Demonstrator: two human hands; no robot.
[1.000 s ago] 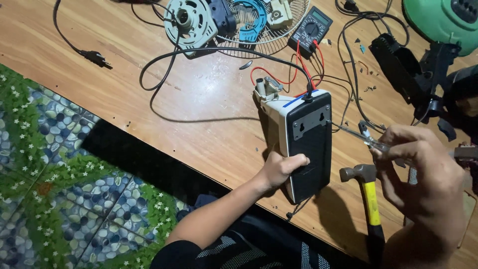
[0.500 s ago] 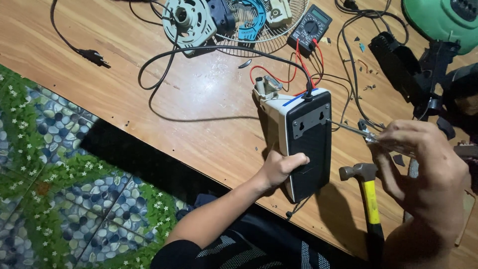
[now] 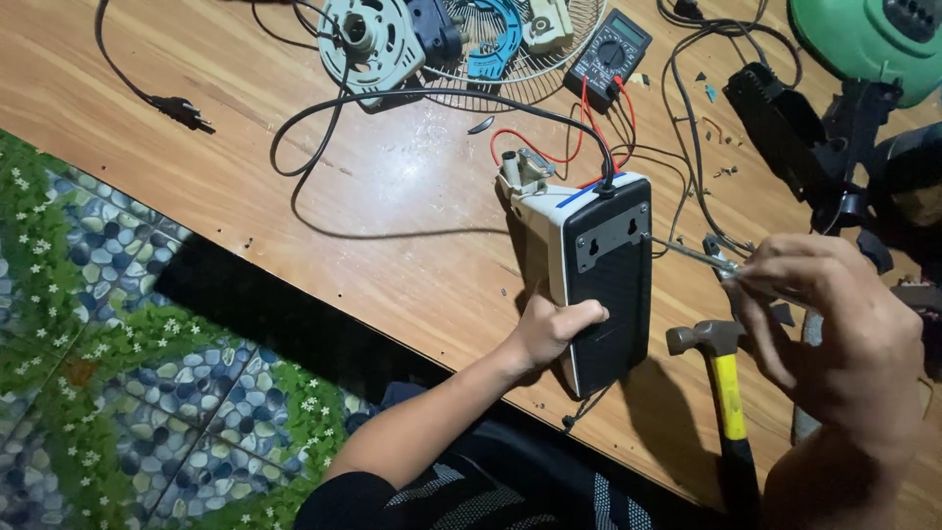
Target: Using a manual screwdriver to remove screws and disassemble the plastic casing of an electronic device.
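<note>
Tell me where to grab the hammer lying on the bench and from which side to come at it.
Grip the hammer on its yellow handle, just below the grey head, which points away from the person. Come from above: it lies flat on the wooden table. The right hand, now holding a thin metal tool, is nearest; the left hand steadies the box.

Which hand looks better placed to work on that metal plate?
The right hand, probably: it holds a thin metal tool whose tip reaches the grey metal plate. The left hand grips the white-and-black box.

Box point(image 3: 608, 285) on table point(image 3: 392, 226), hammer point(image 3: 724, 383) right, multimeter point(image 3: 610, 44) behind, perhaps touching fan grille point(image 3: 510, 49)
</note>
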